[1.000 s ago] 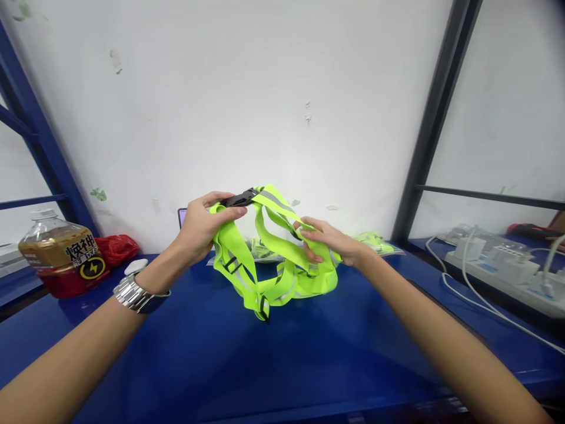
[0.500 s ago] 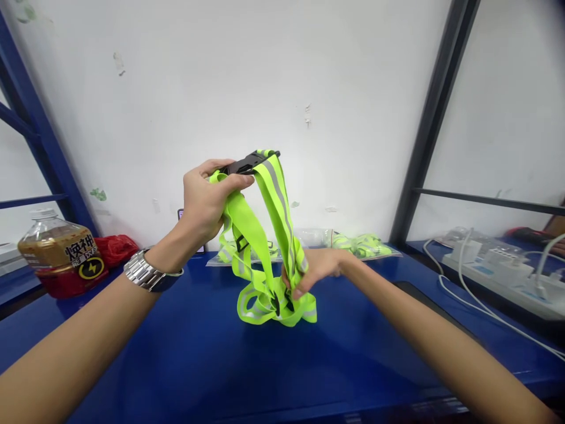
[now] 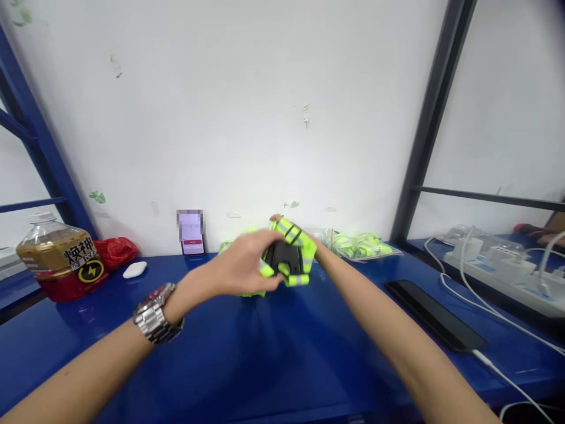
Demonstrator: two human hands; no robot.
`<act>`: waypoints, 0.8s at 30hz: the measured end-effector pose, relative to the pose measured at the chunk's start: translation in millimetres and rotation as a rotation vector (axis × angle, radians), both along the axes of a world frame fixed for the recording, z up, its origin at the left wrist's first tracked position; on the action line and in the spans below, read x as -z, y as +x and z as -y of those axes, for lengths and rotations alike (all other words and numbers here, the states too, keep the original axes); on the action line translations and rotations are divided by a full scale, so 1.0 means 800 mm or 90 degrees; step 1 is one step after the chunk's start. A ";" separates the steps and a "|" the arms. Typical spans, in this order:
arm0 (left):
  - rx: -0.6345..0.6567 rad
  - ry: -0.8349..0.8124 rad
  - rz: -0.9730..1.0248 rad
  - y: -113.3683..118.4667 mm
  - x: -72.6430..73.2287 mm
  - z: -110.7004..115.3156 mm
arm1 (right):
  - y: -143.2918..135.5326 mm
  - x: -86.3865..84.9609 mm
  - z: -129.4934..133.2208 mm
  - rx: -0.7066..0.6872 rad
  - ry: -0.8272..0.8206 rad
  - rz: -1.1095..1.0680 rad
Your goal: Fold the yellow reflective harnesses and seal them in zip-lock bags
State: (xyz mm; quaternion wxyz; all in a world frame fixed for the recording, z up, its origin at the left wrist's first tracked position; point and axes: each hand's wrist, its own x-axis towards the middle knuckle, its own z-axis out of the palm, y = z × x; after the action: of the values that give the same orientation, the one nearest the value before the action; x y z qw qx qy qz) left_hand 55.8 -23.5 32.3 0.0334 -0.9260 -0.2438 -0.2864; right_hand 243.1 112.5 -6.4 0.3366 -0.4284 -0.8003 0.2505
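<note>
My left hand [image 3: 251, 262], a metal-band watch on its wrist, is closed with thumb and fingers on the black buckle end of a fluorescent yellow-green reflective harness [image 3: 291, 232]. The straps are bunched into a compact bundle held above the table. Behind the bundle is my right hand [image 3: 276, 218], mostly hidden by the webbing; a fingertip shows at its top edge, against the strap. The black plastic buckle [image 3: 283, 256] faces me between the hands. More yellow-green webbing shows below and behind my left hand.
On the blue table [image 3: 265, 365] lie a black phone [image 3: 435, 315] with a white cable, and a white earbud case [image 3: 135, 270]. A drink bottle [image 3: 62, 256] and red bag [image 3: 115, 252] stand left. Another phone [image 3: 191, 232] leans on the wall. Bagged reflective straps [image 3: 364, 244] lie behind; a power strip [image 3: 507, 268] is right.
The harness, earlier hanging in long loops down to the table, is now gathered into a small bundle. My left hand has come down and right; my right hand has risen behind the straps.
</note>
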 end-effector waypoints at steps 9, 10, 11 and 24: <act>-0.162 -0.054 -0.168 -0.045 0.145 -0.035 | 0.025 -0.004 0.047 0.014 0.090 0.465; -0.172 -0.065 -0.152 -0.049 0.151 -0.043 | 0.025 -0.010 0.062 0.052 0.096 0.508; -0.180 -0.073 -0.141 -0.052 0.154 -0.049 | 0.024 -0.015 0.078 0.097 0.135 0.533; -0.134 0.040 -0.049 -0.054 0.160 -0.041 | -0.004 0.107 0.142 -0.056 0.188 0.305</act>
State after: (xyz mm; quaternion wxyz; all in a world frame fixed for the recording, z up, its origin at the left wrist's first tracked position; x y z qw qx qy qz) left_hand 12.3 9.6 -95.7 0.1014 -0.9042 -0.3291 -0.2526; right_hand 239.5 -1.0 -92.0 0.1855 -0.3865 -0.9027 0.0373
